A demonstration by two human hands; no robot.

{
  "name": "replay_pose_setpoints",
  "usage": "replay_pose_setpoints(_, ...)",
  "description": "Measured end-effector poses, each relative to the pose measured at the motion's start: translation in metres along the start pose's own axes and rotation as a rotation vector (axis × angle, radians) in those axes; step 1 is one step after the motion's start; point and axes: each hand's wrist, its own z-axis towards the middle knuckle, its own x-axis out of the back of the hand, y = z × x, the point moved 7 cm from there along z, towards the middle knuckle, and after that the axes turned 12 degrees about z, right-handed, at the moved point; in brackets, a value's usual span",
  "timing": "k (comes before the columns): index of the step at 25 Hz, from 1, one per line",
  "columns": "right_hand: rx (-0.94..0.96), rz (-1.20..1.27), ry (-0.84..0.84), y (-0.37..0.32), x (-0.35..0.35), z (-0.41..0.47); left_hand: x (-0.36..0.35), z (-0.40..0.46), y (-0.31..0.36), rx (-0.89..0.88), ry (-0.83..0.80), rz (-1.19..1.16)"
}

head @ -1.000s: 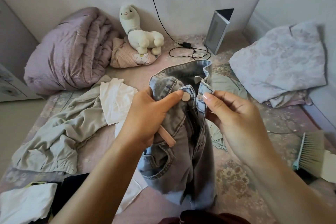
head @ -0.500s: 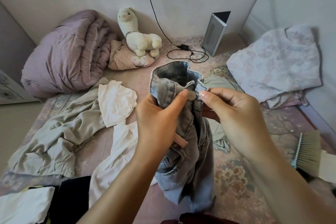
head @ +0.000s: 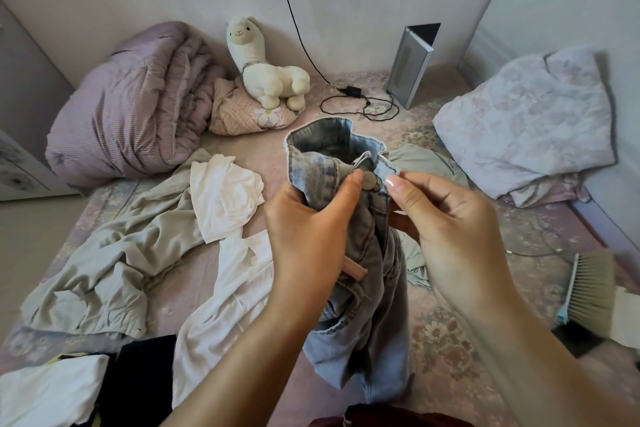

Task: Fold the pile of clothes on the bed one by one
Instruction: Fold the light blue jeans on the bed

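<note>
I hold a pair of light blue jeans [head: 363, 333] upright over the bed, its waistband open at the top. My left hand [head: 311, 229] grips the waistband's left side, the thumb beside the metal button [head: 369, 180]. My right hand [head: 446, 229] pinches the buttonhole flap on the right, close to the button. A pink tag hangs under my left hand. On the bed to the left lie a grey-green garment [head: 114, 253], a white garment [head: 225, 194] and another white piece [head: 221, 315]. A pale green garment [head: 426, 163] shows behind the jeans.
A rolled purple duvet [head: 131, 104], a pink pillow [head: 242, 114] and a plush alpaca [head: 266, 69] sit at the back. A black cable with charger [head: 356, 94] and a grey box [head: 412, 66] are near the wall. A floral blanket [head: 526, 121] lies right, a brush [head: 588, 288] below it.
The jeans' waistband has dropped lower and my two hands have drawn closer together, bringing the buttonhole flap up to the button.
</note>
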Motion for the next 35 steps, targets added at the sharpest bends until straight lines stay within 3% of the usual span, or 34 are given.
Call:
replay_pose_setpoints(16, 0.152, -0.123, 0.023, -0.005, 0.001, -0.010, -0.003, -0.009, -0.005, 0.099, -0.044, 0.025)
replay_pose_setpoints(21, 0.424, -0.306, 0.069, -0.013, -0.001, -0.020, -0.006, -0.009, -0.005, 0.107, -0.038, -0.015)
replay_pose_setpoints(26, 0.725, -0.513, 0.078, -0.016, -0.007, -0.026, -0.011, -0.004, -0.015, 0.223, -0.124, -0.123)
replay_pose_setpoints(35, 0.793, -0.609, 0.037, -0.013, -0.013, -0.031, -0.012, -0.004, -0.009, 0.152, -0.193, -0.087)
